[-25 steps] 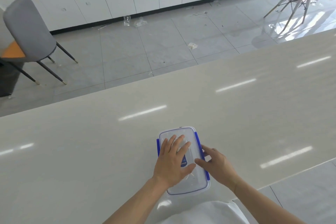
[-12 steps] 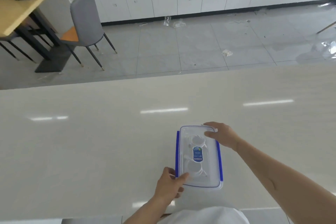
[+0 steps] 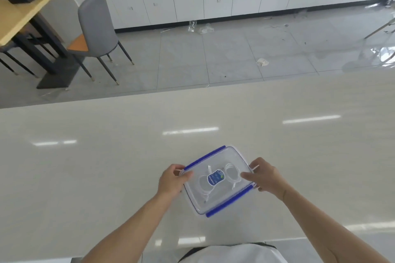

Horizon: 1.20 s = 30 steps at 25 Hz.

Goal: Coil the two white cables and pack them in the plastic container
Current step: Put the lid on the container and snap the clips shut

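The clear plastic container [image 3: 222, 196] with blue side clips and a blue label on its lid lies on the pale table [image 3: 106, 166], turned at an angle. Through the lid I see two white coiled cables [image 3: 232, 174] inside. My left hand [image 3: 172, 179] grips the container's left short end, thumb on the lid. At the right short end, my right hand [image 3: 266, 176] holds it the same way, fingers curled around the edge.
The table's far edge runs across the middle of the view, with tiled floor and scraps of litter beyond. A grey chair [image 3: 96, 30] and a wooden desk [image 3: 23, 13] stand at the far left. White cabinets line the back wall.
The container has turned from lengthwise to crosswise at an angle. Both hands moved from pressing on the lid and its corners to gripping the two short ends.
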Each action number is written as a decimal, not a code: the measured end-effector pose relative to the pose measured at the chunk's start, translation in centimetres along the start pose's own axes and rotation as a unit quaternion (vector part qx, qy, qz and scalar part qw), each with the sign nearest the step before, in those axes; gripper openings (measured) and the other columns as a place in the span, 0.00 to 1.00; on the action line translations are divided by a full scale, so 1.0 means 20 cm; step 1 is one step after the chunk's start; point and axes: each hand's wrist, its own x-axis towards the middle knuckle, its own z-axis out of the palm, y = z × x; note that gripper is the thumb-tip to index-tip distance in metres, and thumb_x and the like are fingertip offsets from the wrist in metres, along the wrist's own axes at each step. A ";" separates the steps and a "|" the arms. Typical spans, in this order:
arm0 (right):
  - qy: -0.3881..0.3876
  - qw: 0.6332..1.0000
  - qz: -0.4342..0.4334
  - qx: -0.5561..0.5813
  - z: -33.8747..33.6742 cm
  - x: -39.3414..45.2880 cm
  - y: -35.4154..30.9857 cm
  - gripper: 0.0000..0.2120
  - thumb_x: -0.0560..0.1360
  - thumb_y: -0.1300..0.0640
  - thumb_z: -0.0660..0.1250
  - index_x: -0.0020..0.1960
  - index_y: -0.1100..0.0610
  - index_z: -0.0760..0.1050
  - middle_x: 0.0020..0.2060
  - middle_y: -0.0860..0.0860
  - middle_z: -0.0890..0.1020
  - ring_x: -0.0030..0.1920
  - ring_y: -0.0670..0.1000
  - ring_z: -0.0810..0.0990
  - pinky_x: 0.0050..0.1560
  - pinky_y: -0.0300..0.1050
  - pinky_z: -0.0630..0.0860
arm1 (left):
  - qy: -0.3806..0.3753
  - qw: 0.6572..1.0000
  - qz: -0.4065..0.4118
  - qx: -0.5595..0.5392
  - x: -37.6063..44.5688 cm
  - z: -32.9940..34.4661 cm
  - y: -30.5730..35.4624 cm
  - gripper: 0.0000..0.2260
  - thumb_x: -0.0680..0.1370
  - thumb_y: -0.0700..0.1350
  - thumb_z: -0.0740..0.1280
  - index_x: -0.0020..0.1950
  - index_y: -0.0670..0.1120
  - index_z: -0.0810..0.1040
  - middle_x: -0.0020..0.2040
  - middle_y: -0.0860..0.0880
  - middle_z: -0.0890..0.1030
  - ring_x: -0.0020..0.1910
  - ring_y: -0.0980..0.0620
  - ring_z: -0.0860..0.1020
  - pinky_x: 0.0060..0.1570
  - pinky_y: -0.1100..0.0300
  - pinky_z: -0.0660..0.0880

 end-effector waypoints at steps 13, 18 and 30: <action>0.037 0.999 -0.024 -0.010 0.18 -0.13 0.13 0.35 0.68 0.41 0.75 0.70 0.49 0.68 0.54 0.46 0.79 0.50 0.50 0.81 0.47 0.44 0.74 | 0.037 0.976 0.154 0.148 0.13 0.04 0.04 0.20 0.79 0.52 0.69 0.69 0.49 0.73 0.60 0.47 0.76 0.50 0.50 0.80 0.47 0.61 0.73; 0.011 0.998 -0.064 0.005 0.17 -0.10 0.11 0.34 0.69 0.47 0.75 0.73 0.45 0.68 0.53 0.48 0.80 0.47 0.52 0.81 0.54 0.53 0.81 | 0.043 0.986 0.116 0.113 0.03 -0.01 -0.11 0.20 0.80 0.53 0.68 0.70 0.50 0.72 0.57 0.48 0.77 0.43 0.55 0.79 0.42 0.62 0.72; -0.008 0.998 -0.069 0.003 0.15 -0.08 0.07 0.33 0.70 0.48 0.76 0.72 0.47 0.69 0.49 0.44 0.79 0.48 0.51 0.81 0.53 0.53 0.82 | 0.052 0.986 0.108 0.119 0.01 -0.01 -0.11 0.20 0.80 0.54 0.67 0.71 0.51 0.71 0.58 0.49 0.76 0.45 0.55 0.79 0.39 0.66 0.72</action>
